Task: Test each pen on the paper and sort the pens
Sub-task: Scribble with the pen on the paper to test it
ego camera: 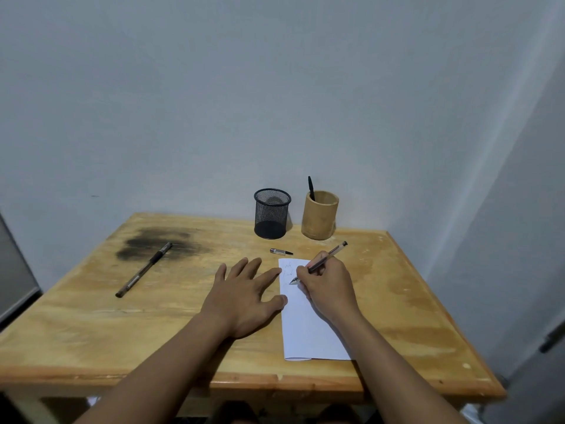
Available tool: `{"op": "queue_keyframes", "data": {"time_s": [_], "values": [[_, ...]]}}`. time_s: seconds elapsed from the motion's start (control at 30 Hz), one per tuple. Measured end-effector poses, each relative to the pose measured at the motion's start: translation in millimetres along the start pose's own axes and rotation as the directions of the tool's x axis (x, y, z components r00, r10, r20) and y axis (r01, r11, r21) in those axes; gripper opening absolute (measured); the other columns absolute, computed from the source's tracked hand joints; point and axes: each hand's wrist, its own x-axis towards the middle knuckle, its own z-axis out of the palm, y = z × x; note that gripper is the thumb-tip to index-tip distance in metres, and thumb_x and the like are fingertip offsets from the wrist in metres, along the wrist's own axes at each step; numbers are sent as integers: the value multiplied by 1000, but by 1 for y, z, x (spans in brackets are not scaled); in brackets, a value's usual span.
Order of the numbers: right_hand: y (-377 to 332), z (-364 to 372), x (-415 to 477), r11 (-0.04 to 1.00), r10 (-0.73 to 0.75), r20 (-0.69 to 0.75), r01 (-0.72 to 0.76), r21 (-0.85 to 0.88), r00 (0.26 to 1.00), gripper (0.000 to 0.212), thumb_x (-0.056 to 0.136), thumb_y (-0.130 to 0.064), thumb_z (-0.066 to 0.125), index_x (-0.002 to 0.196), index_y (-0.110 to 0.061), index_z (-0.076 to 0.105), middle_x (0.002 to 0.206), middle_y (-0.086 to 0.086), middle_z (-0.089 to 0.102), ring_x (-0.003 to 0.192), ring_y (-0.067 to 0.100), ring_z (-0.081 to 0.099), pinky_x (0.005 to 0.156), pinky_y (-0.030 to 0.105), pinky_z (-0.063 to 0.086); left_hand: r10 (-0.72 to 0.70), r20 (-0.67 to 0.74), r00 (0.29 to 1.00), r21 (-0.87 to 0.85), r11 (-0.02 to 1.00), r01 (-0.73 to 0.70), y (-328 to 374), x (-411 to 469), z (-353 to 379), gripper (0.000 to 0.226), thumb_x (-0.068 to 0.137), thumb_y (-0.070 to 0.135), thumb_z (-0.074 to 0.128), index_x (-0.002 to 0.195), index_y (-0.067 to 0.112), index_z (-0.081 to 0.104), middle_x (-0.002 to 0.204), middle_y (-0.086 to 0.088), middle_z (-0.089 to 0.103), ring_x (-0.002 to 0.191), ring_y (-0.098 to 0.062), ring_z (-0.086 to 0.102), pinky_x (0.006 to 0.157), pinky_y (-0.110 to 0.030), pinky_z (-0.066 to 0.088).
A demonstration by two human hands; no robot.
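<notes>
The head view shows three pens, one loose cap, two holders, one sheet of paper and two hands. At lower centre the right hand (328,286) pinches a slim clear-barrelled pen (327,258) between curled fingers (305,275), its tip on the upper part of the white paper (308,332), where a few faint marks show. The left hand (241,296) lies flat with spread fingers (244,266), forefinger and thumb touching the paper's left edge. A second pen (143,269), dark-gripped, lies diagonally at centre left of the wooden surface (122,325), its upper end on a black stain (153,240). A small cap (281,251) lies just above the paper. Behind it stand a black mesh cup (271,214) and a bamboo cup (319,215) that holds the third pen (311,186), black and upright.
</notes>
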Motion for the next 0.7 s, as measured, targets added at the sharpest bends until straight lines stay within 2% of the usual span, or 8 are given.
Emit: {"op": "queue_keyframes", "data": {"time_s": [0.1, 0.2, 0.33, 0.4, 0.57, 0.63, 0.7], "values": [[-1, 0, 0, 1000, -5, -9, 5, -30, 1000, 11, 91, -20, 68, 84, -14, 62, 75, 6, 71, 69, 19, 71, 52, 24, 48, -1, -3, 1000, -3, 1000, 1, 0, 0, 0, 71, 85, 76, 26, 151, 52, 16, 167, 5, 10, 154, -19, 1, 121, -54, 0], [-2, -2, -1, 999, -11, -20, 10, -43, 1000, 12, 91, -20, 67, 82, -14, 62, 72, 4, 69, 67, 17, 67, 54, 26, 50, 0, -4, 1000, 1, 1000, 0, -1, 1, 1, 71, 85, 76, 25, 151, 53, 15, 167, 4, 11, 154, -19, 2, 121, -54, 0], [-2, -2, -1, 999, -3, -29, 2, -37, 1000, 12, 94, -19, 66, 85, -12, 63, 73, 3, 68, 61, 11, 62, 46, 14, 41, 0, -3, 1000, -3, 1000, 0, -1, 1, 0, 71, 85, 76, 25, 151, 52, 15, 167, 4, 10, 154, -20, 1, 121, -54, -1], [-3, -1, 0, 1000, 8, -31, -8, 0, 999, 13, 96, -21, 66, 89, -10, 65, 74, 4, 70, 60, 14, 64, 44, 15, 43, -2, -1, 1000, -3, 1000, 2, -1, 1, 0, 71, 85, 76, 25, 151, 52, 15, 167, 5, 10, 154, -20, 1, 121, -54, -1], [-6, -6, -3, 1000, 8, -5, -8, -14, 1000, 17, 91, -14, 67, 78, -14, 58, 68, 1, 60, 59, 9, 56, 45, 13, 37, -4, 0, 1000, -2, 1000, 4, 0, 0, 0, 72, 84, 77, 24, 151, 53, 15, 167, 4, 11, 154, -20, 1, 121, -54, -1], [-6, -6, -2, 999, 22, -35, -21, 24, 999, 15, 91, -14, 67, 79, -11, 59, 68, 4, 60, 59, 12, 56, 47, 17, 39, -5, 4, 1000, -6, 1000, 5, 0, 0, 0, 72, 84, 76, 25, 151, 53, 16, 167, 4, 10, 154, -20, 1, 121, -54, -1], [-6, -7, 1, 983, 76, -71, -63, 172, 995, 10, 92, -13, 66, 86, -7, 62, 72, 11, 65, 60, 17, 58, 48, 24, 45, -6, 11, 1000, -19, 1000, 6, 0, 0, 0, 71, 85, 75, 26, 151, 52, 16, 167, 4, 10, 154, -20, 1, 121, -54, -2]]}}
